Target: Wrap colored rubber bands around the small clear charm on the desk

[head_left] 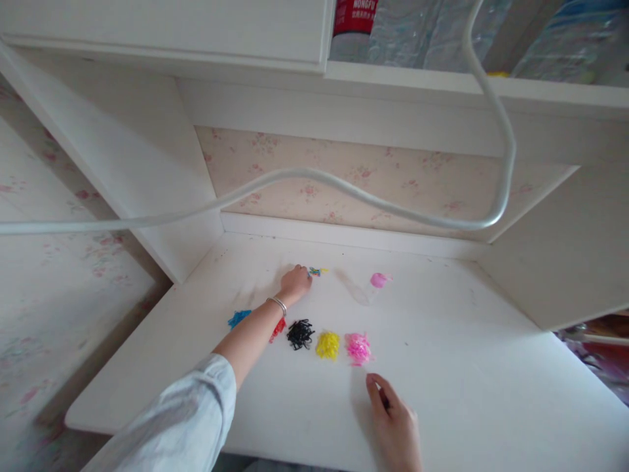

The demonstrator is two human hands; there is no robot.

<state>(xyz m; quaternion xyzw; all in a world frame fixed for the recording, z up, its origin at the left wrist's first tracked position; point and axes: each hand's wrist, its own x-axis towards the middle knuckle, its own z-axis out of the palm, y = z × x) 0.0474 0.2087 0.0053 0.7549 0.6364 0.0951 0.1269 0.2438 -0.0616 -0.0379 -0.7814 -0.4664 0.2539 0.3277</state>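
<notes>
My left hand (pixel 296 283) reaches far across the white desk, its fingers curled at the edge of a small pile of mixed-colour bands (pixel 315 271). What its fingertips pinch is hidden. My right hand (pixel 394 416) is near the front, thumb and index finger together; anything between them is too small to make out. It is just below a heap of pink bands (pixel 358 348). Beside that are a yellow heap (pixel 327 345) and a black heap (pixel 300 334). My left forearm partly covers a red heap (pixel 278 330) and a blue heap (pixel 239 318).
A pink object (pixel 379 280) with something clear by it rests toward the back of the desk (pixel 457 367). A white cable (pixel 304 173) crosses the upper view. Plastic bottles (pixel 354 26) stand on the shelf above.
</notes>
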